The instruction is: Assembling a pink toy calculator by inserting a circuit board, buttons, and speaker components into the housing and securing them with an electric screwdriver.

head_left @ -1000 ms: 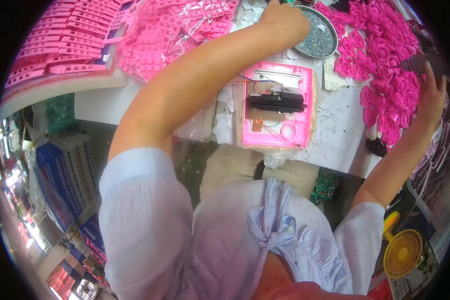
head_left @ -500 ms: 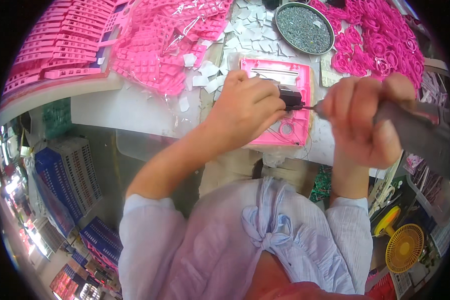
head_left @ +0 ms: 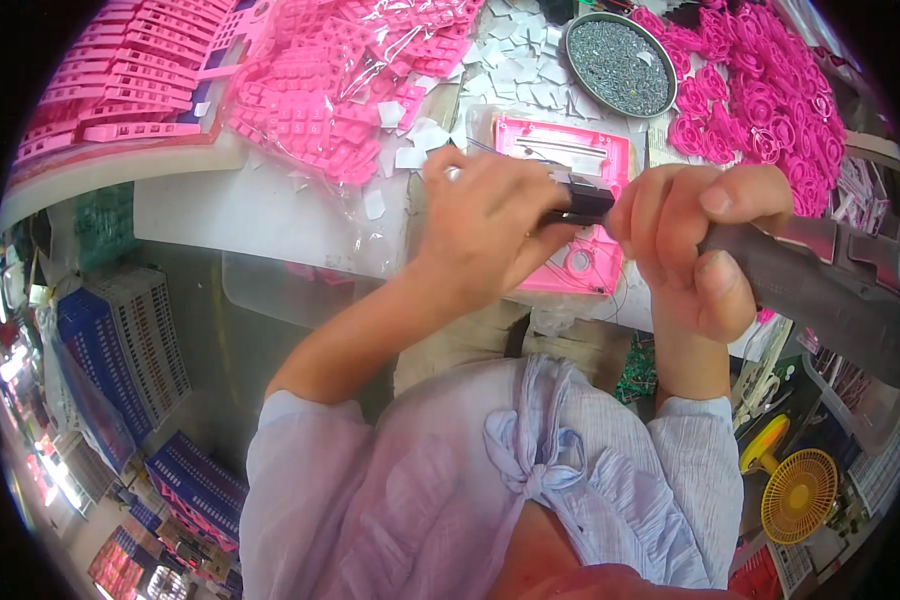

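My left hand [head_left: 485, 225] is closed around a black plastic part [head_left: 592, 205], holding it above a pink plastic housing [head_left: 548, 279]. The housing lies open side up on the table, with a silvery strip and thin wires inside. A dark grey powered screwdriver [head_left: 805, 285] is gripped in my right hand [head_left: 695, 240], fingers wrapped round its front end. Its nose points left at the end of the black part. My right fingers hide the tip, so I cannot tell whether it touches.
A round dish [head_left: 636, 115] of small screws stands behind the housing. Pink coiled cords [head_left: 770, 100] are heaped at right, white paper pieces [head_left: 520, 60] at the back. Bagged pink keypads [head_left: 310, 120] and stacked pink parts [head_left: 150, 70] lie left. A yellow fan [head_left: 800, 495] is lower right.
My right hand and the screwdriver have come closer to my left hand. The black part has turned slightly and now shows more of its end. The whole view has shifted a little.
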### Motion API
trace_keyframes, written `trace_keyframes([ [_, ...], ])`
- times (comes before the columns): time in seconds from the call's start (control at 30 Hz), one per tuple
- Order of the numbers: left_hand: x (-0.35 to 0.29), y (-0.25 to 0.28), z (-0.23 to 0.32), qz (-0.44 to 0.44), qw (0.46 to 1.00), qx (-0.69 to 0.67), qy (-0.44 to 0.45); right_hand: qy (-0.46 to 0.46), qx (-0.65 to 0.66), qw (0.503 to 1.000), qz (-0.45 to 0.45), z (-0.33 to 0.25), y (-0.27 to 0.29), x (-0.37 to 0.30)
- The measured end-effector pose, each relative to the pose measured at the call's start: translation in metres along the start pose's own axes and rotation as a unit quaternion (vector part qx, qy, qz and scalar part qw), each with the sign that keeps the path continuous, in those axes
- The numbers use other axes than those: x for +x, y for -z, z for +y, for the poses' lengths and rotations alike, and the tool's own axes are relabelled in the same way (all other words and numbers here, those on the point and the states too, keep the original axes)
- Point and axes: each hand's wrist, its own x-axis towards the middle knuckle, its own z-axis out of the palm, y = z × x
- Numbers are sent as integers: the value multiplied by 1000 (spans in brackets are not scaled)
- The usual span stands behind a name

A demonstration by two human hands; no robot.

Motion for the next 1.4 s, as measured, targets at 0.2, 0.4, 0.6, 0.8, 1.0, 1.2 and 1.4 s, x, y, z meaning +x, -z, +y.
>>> trace_keyframes([
  [0.2, -17, -4, -20, -52, 994, 97, 1, 6, 8, 999, 31, 31, 8, 2],
  [0.4, -20, -5, -26, -36, 995, 88, -24, 3, -10, 1000, 20, 45, 13, -2],
  [0.6, -21, -7, -28, -43, 995, 82, -25, -4, -56, 998, 8, 48, 7, -1],
  [0.8, -19, -8, -29, -28, 997, 67, -39, 7, -102, 995, -17, 48, 13, -1],
  [1.0, -21, -10, -31, -22, 997, 56, -50, 17, -134, 990, -36, 49, 7, 1],
  [1.2, -21, -11, -31, -38, 997, 52, -41, 17, -171, 979, -112, 49, 6, 9],
  [1.4, -20, -11, -39, -48, 998, 23, -19, -51, -155, 978, -130, 51, 31, 7],
])
